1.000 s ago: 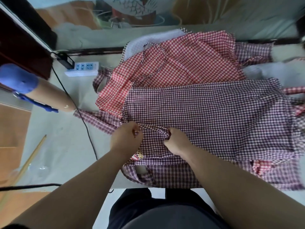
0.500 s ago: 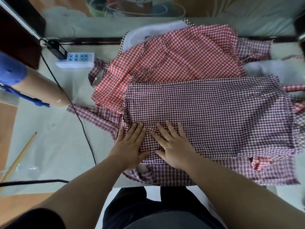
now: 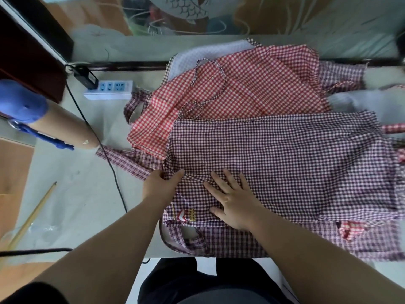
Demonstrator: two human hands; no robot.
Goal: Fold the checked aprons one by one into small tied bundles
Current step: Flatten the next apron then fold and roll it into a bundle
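One pale table [image 3: 87, 194] fills most of my feed, and the aprons are heaped on its right half. Biggest of them is the dark purple apron [image 3: 285, 167], spread flat on top of the pile and reaching almost to the near edge. Behind it, on the far side, the red apron [image 3: 252, 84] lies rumpled with its neck loop showing. Under both, a paler purple apron [image 3: 241, 242] peeks out along the near edge and at the left. Over at far left a cardboard tube [image 3: 61, 126] with a blue cap lies on its side.

Now the hands: my view has the right hand [image 3: 234, 205] flat, fingers spread wide, pressing the dark purple apron's near left part. Beside it, the left hand [image 3: 158, 187] pinches that apron's left edge, thumb on top of the cloth. A white power strip [image 3: 109, 89] sits at the far edge, and a black cable [image 3: 109, 163] runs from there toward me. A thin wooden stick [image 3: 32, 216] lies near left.
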